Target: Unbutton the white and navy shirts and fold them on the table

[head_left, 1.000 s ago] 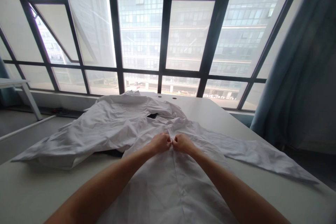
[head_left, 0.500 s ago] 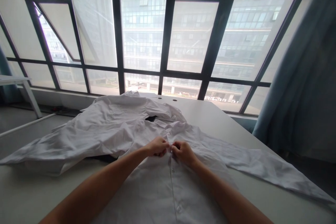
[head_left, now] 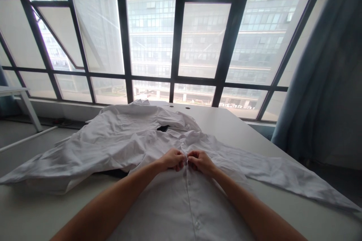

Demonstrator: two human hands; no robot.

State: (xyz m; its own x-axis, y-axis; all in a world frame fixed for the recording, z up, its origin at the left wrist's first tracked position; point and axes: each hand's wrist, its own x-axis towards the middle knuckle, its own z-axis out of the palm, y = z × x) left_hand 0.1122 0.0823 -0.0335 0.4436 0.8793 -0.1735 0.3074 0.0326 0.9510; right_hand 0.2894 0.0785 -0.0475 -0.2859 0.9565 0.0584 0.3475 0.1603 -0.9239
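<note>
A white button-up shirt (head_left: 181, 203) lies face up on the white table (head_left: 234, 128), collar away from me and sleeves spread to both sides. My left hand (head_left: 172, 159) and my right hand (head_left: 201, 162) meet at the shirt's front placket just below the collar. Each hand pinches one edge of the placket, fingers curled and pressed together. Small buttons run down the closed placket toward me. A second white garment (head_left: 118, 128) lies crumpled behind and to the left, partly under the shirt's left sleeve.
A dark item (head_left: 164, 128) peeks out between the two garments. A large grid window (head_left: 175, 45) fills the far wall. A blue-grey curtain (head_left: 325, 83) hangs at the right. Part of another white table (head_left: 17, 94) stands at the far left.
Both hands stay pinched together at the placket, with only small shifts of the fingers. The view wobbles slightly; the shirt has barely moved.
</note>
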